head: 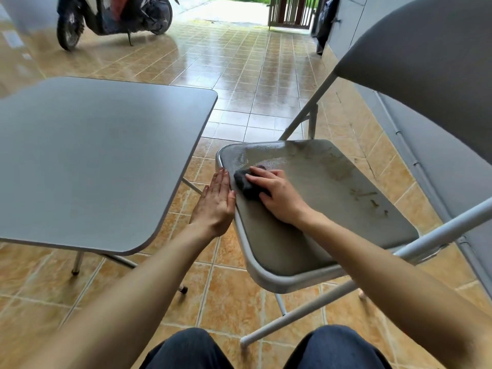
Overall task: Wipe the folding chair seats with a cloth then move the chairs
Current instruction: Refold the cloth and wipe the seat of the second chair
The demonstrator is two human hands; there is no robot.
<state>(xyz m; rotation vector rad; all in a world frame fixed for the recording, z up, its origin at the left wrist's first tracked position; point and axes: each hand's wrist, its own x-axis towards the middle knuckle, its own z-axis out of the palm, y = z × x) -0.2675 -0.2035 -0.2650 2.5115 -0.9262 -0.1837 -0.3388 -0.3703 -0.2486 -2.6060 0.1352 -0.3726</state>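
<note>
A grey folding chair stands at centre right, its dusty padded seat [332,198] marked with smears and its backrest [420,49] rising at the upper right. My right hand [279,195] presses a dark cloth [246,182] flat on the seat near its left front corner. Fingers straight and together, my left hand [217,203] lies flat against the seat's left metal rim and holds nothing.
A grey folding table [93,161] stands close on the left, a narrow gap of tiled floor [239,83] between it and the chair. A parked scooter [111,17] is at the back left, a gate [291,10] at the back, and a grey wall [431,166] runs along the right.
</note>
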